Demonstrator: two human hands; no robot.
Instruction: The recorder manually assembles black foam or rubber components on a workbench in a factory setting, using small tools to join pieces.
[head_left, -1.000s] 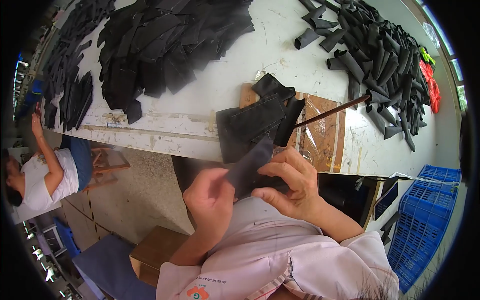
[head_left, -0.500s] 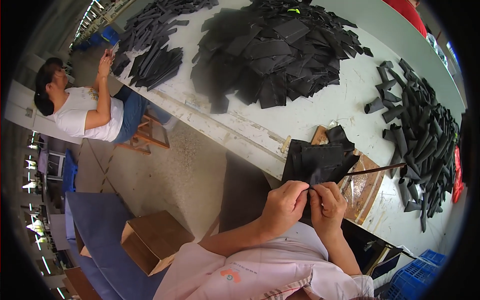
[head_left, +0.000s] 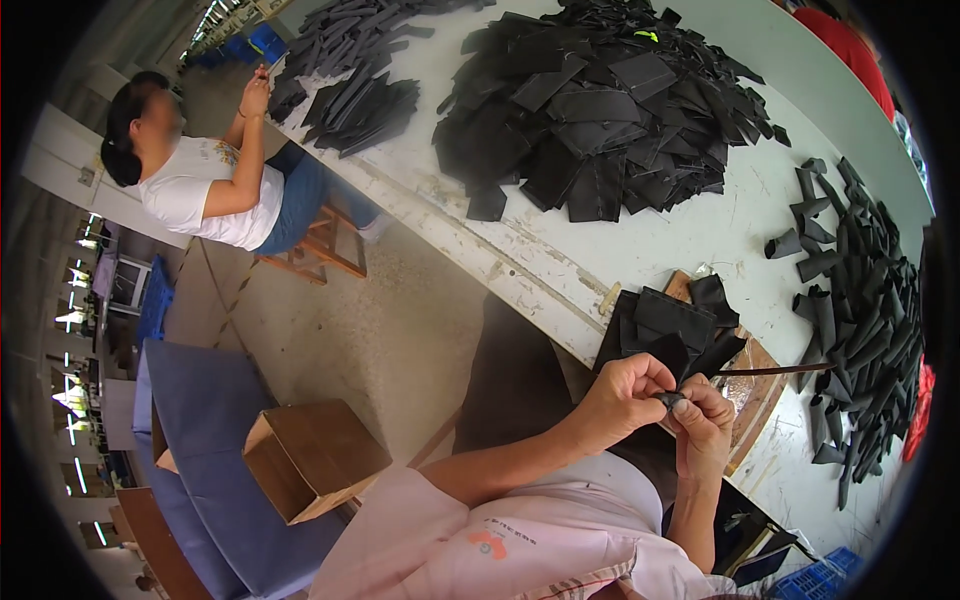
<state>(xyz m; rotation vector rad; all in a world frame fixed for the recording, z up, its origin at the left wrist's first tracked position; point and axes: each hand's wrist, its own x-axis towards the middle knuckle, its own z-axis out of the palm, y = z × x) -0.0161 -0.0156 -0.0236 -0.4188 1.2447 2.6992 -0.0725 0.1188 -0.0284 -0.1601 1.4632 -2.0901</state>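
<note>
Both my hands meet close in front of my body at the table's near edge. A small black fabric piece [head_left: 668, 399] is folded up between them. My left hand [head_left: 618, 408] pinches it with thumb and fingers from the left. From the right, my right hand [head_left: 706, 425] grips the same piece, its fingers curled and thumb pressed on it. Just beyond the hands lie several flat black fabric pieces [head_left: 664, 318], stacked loosely on a wooden board [head_left: 758, 398]. A thin brown rod [head_left: 780, 371] sticks out to the right over the board. My fingers hide part of the held piece.
On the white table [head_left: 545, 262] sits a big heap of black fabric pieces [head_left: 600, 120]. Rolled black pieces [head_left: 860, 300] lie at the right, narrow strips [head_left: 365, 110] far left. A person [head_left: 220, 190] sits on a wooden stool. A cardboard box [head_left: 315, 455] stands lower left.
My hands have turned and shifted right relative to my body, bunching the fabric piece between them. The whole view has swung, so the table's things appear further right.
</note>
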